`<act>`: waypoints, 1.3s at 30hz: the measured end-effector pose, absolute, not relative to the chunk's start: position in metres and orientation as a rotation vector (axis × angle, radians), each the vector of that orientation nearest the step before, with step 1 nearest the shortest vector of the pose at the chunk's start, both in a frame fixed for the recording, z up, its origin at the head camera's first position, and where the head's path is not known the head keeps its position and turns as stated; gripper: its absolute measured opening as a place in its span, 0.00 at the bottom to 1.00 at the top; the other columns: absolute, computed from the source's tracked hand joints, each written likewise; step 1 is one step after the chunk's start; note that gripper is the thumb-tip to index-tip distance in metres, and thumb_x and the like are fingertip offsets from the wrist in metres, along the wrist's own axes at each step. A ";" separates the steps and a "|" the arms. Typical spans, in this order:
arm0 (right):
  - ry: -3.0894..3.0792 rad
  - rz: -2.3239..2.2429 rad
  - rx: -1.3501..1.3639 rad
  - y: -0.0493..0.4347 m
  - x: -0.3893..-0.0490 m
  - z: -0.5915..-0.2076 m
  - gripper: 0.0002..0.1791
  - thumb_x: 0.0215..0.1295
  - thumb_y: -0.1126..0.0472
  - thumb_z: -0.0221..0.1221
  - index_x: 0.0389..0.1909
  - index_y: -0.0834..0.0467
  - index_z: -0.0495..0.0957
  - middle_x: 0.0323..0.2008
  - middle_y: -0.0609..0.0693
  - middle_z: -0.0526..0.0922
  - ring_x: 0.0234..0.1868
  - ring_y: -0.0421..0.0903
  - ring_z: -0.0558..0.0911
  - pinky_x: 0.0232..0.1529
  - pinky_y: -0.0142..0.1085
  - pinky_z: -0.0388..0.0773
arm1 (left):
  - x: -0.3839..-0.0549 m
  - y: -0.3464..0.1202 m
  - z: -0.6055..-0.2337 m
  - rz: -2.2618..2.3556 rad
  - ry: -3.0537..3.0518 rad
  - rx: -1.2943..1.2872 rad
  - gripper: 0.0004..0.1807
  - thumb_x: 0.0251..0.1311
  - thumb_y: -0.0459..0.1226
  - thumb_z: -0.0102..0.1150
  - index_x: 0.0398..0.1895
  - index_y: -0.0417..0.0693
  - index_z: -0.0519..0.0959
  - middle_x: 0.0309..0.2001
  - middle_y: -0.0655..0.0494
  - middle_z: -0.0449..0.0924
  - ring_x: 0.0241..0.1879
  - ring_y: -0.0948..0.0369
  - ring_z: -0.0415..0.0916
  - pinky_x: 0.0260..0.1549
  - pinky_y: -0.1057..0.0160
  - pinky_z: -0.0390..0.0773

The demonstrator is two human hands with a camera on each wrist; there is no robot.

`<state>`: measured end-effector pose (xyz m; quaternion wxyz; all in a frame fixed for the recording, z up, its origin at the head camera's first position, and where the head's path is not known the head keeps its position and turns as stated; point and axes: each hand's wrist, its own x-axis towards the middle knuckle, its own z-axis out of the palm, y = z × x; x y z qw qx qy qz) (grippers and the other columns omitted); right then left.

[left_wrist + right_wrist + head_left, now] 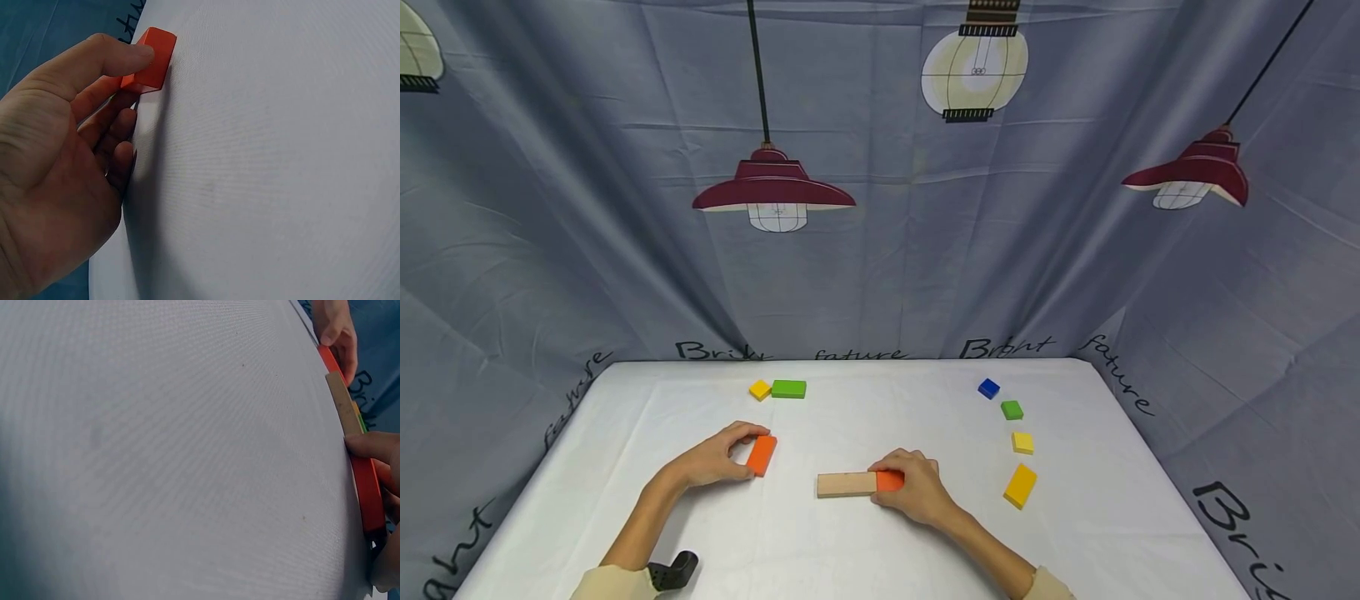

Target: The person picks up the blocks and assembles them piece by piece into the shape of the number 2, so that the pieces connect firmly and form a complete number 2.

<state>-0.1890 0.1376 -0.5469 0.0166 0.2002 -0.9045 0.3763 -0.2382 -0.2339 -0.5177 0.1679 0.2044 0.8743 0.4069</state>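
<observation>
My left hand [713, 457] pinches an orange block [762, 456] between thumb and fingers, left of the table's middle. The left wrist view shows the thumb lying on that block's [159, 53] face. Around a second orange block [890, 481] curl the fingers and thumb of my right hand [922, 492]. This block meets the right end of a plain wooden block [846, 485], and the two form one straight row. In the right wrist view, the right thumb rests near the seam between the wooden block [344, 403] and the orange block [367, 497].
A yellow block [760, 390] and a green block [789, 389] lie at the back left. Down the right side are a blue block [988, 388], a small green block [1012, 410], a small yellow block [1022, 442] and a longer yellow block [1020, 487]. Grey curtains [880, 283] surround the white table [1120, 550].
</observation>
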 end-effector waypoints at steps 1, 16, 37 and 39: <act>-2.812 1.169 0.621 0.138 -0.189 -0.547 0.18 0.47 0.58 0.78 0.41 0.47 0.88 0.39 0.37 0.83 0.40 0.41 0.73 0.42 0.43 0.59 | -0.238 -0.234 -0.518 1.156 2.491 0.585 0.34 0.50 0.35 0.71 0.64 0.44 0.73 0.64 0.43 0.68 0.60 0.45 0.65 0.61 0.40 0.63; -2.811 1.190 0.620 0.138 -0.188 -0.546 0.18 0.47 0.58 0.78 0.42 0.47 0.88 0.39 0.38 0.83 0.40 0.41 0.73 0.43 0.43 0.59 | -0.242 -0.219 -0.515 1.136 2.494 0.601 0.33 0.52 0.38 0.72 0.64 0.44 0.74 0.63 0.44 0.71 0.61 0.45 0.67 0.64 0.37 0.61; -2.814 1.178 0.611 0.138 -0.187 -0.545 0.18 0.47 0.59 0.77 0.42 0.48 0.88 0.39 0.38 0.83 0.40 0.41 0.72 0.44 0.44 0.59 | -0.262 -0.161 -0.511 1.131 2.401 0.826 0.33 0.52 0.38 0.71 0.64 0.44 0.74 0.63 0.45 0.72 0.61 0.46 0.69 0.63 0.39 0.63; -2.819 1.177 0.607 0.138 -0.187 -0.545 0.18 0.47 0.59 0.77 0.42 0.48 0.88 0.39 0.38 0.83 0.40 0.41 0.73 0.44 0.44 0.59 | -0.262 -0.155 -0.511 1.126 2.390 0.841 0.33 0.52 0.38 0.71 0.64 0.43 0.74 0.63 0.45 0.72 0.61 0.46 0.69 0.63 0.39 0.63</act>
